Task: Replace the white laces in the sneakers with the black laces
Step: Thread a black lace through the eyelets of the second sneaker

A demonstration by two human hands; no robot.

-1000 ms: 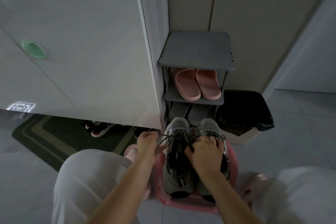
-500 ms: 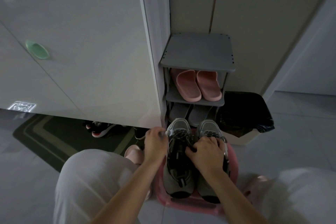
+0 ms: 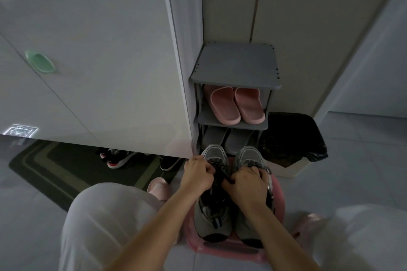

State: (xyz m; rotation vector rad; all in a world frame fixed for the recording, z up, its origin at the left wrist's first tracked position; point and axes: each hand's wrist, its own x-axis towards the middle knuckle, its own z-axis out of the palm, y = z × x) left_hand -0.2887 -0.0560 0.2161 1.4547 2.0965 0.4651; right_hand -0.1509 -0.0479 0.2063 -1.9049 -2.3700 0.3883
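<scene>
Two grey sneakers stand side by side on a pink stool (image 3: 277, 200), toes pointing away from me. The left sneaker (image 3: 211, 215) carries a black lace (image 3: 222, 175) across its eyelets. My left hand (image 3: 198, 175) and my right hand (image 3: 246, 185) meet over that shoe's tongue, fingers curled, each pinching the black lace. The right hand also covers part of the right sneaker (image 3: 250, 156), whose dark lacing shows near the toe. No white lace is visible.
A grey shoe rack (image 3: 235, 77) with pink slippers (image 3: 235, 104) stands just beyond the stool. A bin lined with a black bag (image 3: 293, 138) sits to its right. Dark shoes (image 3: 119, 157) and a mat (image 3: 55, 165) lie under the white cabinet at left. My knees flank the stool.
My left hand moved right, from beside the left sneaker to over its lacing, closing the gap with my right hand. The right hand shifted slightly.
</scene>
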